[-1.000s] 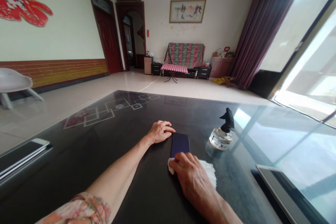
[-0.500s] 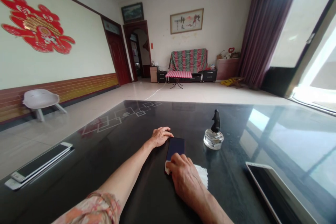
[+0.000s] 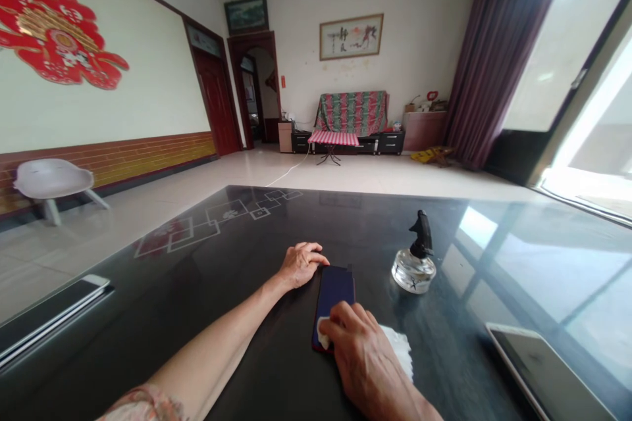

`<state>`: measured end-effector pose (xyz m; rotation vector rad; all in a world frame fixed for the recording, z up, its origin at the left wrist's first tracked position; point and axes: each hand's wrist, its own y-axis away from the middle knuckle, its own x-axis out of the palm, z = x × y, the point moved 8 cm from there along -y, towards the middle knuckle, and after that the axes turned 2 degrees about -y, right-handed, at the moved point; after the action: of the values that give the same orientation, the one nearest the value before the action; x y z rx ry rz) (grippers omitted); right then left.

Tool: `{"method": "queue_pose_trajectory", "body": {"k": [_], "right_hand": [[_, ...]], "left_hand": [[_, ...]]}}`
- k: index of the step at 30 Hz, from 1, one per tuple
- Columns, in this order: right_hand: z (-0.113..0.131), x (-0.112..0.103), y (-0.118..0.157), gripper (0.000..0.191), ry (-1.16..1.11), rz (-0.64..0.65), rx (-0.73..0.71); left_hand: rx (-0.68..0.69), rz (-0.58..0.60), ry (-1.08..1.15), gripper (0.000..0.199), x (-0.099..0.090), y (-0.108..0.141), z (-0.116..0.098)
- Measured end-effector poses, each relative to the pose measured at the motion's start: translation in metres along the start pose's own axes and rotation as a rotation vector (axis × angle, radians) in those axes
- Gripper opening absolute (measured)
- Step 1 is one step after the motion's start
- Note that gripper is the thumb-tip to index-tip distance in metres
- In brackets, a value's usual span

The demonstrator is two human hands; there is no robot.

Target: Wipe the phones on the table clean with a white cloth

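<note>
A dark smartphone (image 3: 336,289) lies flat on the glossy black table (image 3: 266,368), its screen facing up. My right hand (image 3: 363,348) is closed around a white tissue (image 3: 397,347) and presses it on the near end of the screen. Part of the tissue sticks out to the right, beneath the hand. At the phone's far left corner, my left hand (image 3: 302,264) rests with fingers stretched out and fingertips touching its edge. The palm side of both hands is hidden.
A clear spray bottle (image 3: 415,270) with a black trigger head stands right of the phone. A white-framed tablet-like device (image 3: 548,368) lies at the near right. Stacked white devices (image 3: 54,312) lie by the left edge. A white chair (image 3: 54,183) stands on the floor beyond.
The camera view has shifted slightly, so bottle and devices appear moved in the picture. My right hand remains on the phone with the tissue; my left hand stays at its far corner.
</note>
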<state>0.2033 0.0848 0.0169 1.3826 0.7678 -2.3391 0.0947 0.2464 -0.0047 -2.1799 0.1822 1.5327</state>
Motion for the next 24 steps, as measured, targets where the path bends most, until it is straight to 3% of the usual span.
{"method": "queue_pose_trajectory", "body": {"k": [10, 17, 24], "right_hand": [[-0.019, -0.006, -0.030, 0.024, 0.116, 0.066, 0.055], [-0.049, -0.009, -0.060, 0.028, 0.205, -0.053, 0.045], [-0.061, -0.009, -0.070, 0.030, 0.194, -0.109, 0.080]], "left_hand": [[-0.019, 0.020, 0.063, 0.037, 0.005, -0.001, 0.001], [-0.038, 0.045, 0.096, 0.037, 0.004, 0.001, -0.001], [-0.049, 0.059, 0.111, 0.039, 0.001, 0.002, -0.004]]}}
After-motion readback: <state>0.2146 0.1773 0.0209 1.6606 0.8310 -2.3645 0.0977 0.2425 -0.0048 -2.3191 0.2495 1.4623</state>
